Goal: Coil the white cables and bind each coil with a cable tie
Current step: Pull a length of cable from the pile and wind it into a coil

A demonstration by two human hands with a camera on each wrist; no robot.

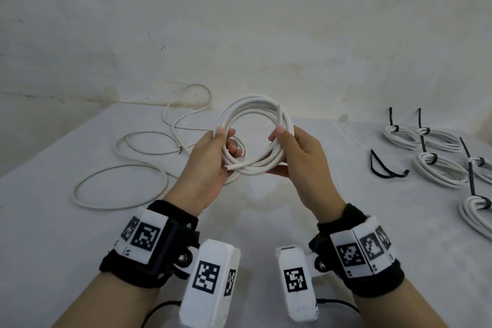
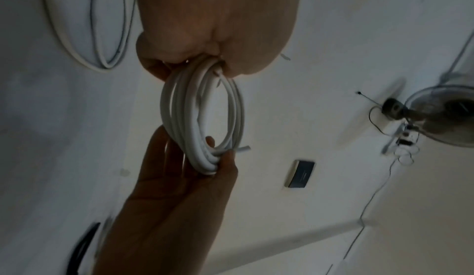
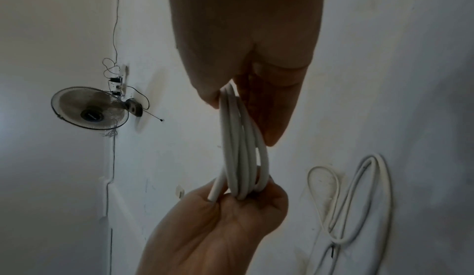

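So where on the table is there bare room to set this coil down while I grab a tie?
Bare cloth lies under the held coil, between the loose cables on the left and the black cable tie. The right side is crowded with bound coils. The near edge by the wrists is also free.

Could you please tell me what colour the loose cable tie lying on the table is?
The loose cable tie is black, clearest in the head view.

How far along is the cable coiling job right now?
Done: five bound coils lie on the table's right side. In hand: the left hand and right hand hold an unbound coil. Left: bind it with the loose black tie, then coil the loose cable at left.
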